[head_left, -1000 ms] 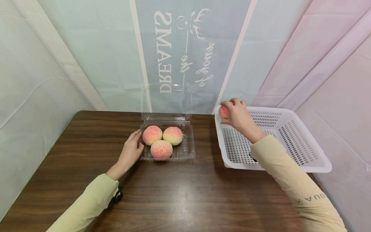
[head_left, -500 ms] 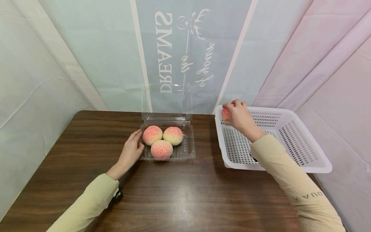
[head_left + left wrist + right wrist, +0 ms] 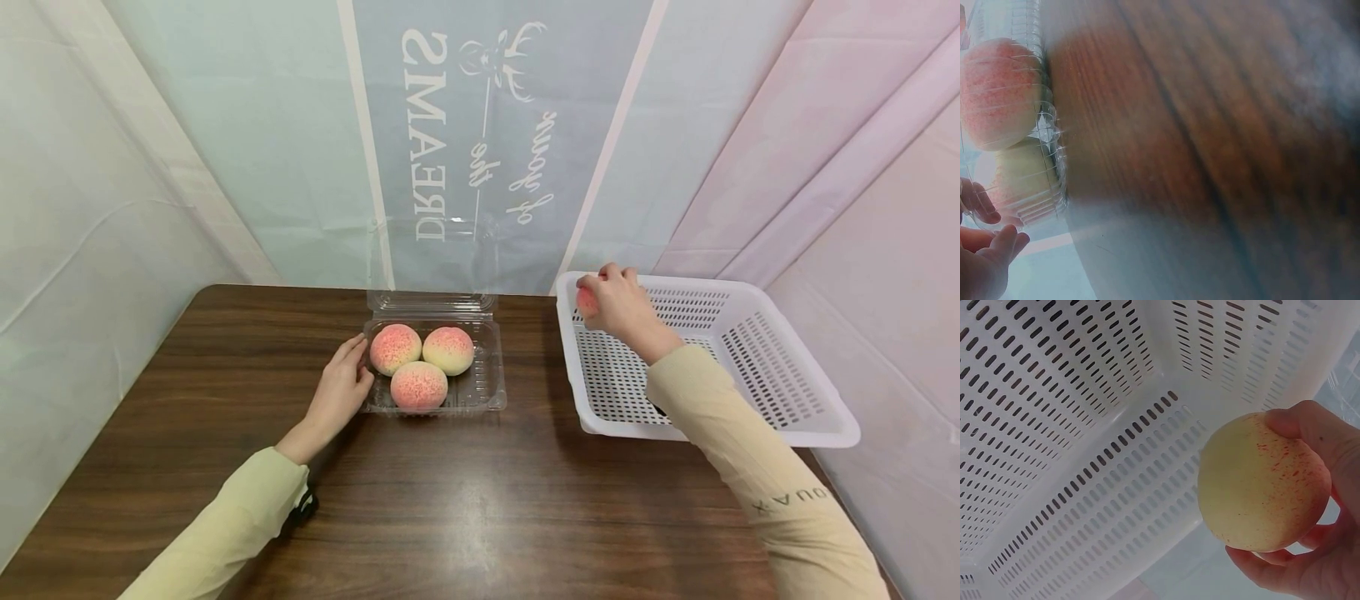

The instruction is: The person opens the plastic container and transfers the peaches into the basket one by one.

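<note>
Held peach (image 3: 1263,481): over the far left corner of the white basket (image 3: 570,367) — roundish, no clear long axis; height above the basket floor hard to tell.
Right hand (image 3: 624,307): the nearer one, pinching that peach between thumb and fingers.
Left hand (image 3: 337,387): well apart, fingers relaxed against the clear container's (image 3: 498,379) left side.
Three peaches (image 3: 418,387): inside the container — just right of the left hand.

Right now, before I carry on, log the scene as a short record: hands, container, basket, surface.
Clear container: lid raised open at the back
Contents: three peaches
Left hand: against the container's left side
White basket: right of the container
Right hand: holds a fourth peach at the basket's far left corner
Surface: dark wood-grain table
</note>
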### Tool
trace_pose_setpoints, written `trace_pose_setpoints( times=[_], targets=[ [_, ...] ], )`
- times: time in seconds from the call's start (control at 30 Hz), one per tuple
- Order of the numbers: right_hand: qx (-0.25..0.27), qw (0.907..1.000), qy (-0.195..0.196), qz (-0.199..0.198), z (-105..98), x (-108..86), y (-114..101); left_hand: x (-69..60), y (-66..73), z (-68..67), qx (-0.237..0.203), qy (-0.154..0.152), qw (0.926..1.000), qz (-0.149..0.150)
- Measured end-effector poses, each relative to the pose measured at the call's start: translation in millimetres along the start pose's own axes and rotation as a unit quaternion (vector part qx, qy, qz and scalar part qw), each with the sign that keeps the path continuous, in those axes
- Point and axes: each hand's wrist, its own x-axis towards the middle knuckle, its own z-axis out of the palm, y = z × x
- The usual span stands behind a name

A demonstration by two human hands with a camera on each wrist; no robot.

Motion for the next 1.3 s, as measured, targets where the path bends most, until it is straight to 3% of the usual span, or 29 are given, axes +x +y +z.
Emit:
trace_pose_setpoints(
  times=[0.73, 1.3],
  targets=[
    [-0.009, 0.9955, -0.092, 0.017, 12, 3.9, 6, -0.6, -0.9, 1.6, -0.002, -0.002, 1.0, -0.003],
    [0.014, 0.9933, -0.114, 0.003, 24, 7.2, 13, -0.9, -2.0, 2.1, -0.001, 0.002, 1.0, 0.001]
  ],
)
